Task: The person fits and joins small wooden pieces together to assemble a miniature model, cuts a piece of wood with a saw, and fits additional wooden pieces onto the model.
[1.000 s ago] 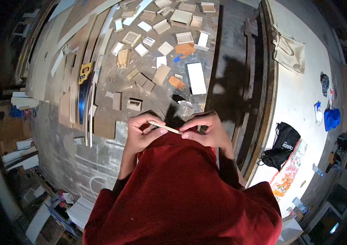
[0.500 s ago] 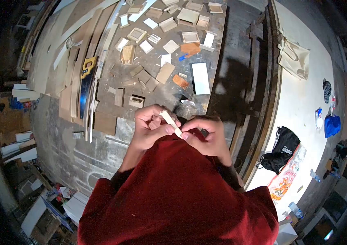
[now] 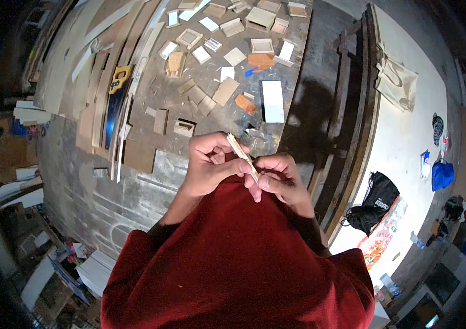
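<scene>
Between my two hands is a small pale wooden strip (image 3: 240, 151), tilted, with a rough, splintered-looking upper end. My left hand (image 3: 211, 164) is closed on it, thumb in front and fingers behind. The thumb and fingers of my right hand (image 3: 279, 178) pinch its lower end. Both hands are raised close to my dark red shirt (image 3: 233, 252). Just beyond them on the workbench (image 3: 150, 126) lies a small box-like wooden piece (image 3: 184, 128).
Several small wooden boxes and board offcuts (image 3: 226, 91) are scattered over the bench. A yellow-handled handsaw (image 3: 116, 104) lies at the left beside long boards. A white rectangular panel (image 3: 273, 101) sits near the bench's right edge. On the white surface at right is a black drawstring bag (image 3: 373, 203).
The wooden strip has turned to show a different side and shifted slightly right with both hands. My right hand's fingers have moved around its lower end.
</scene>
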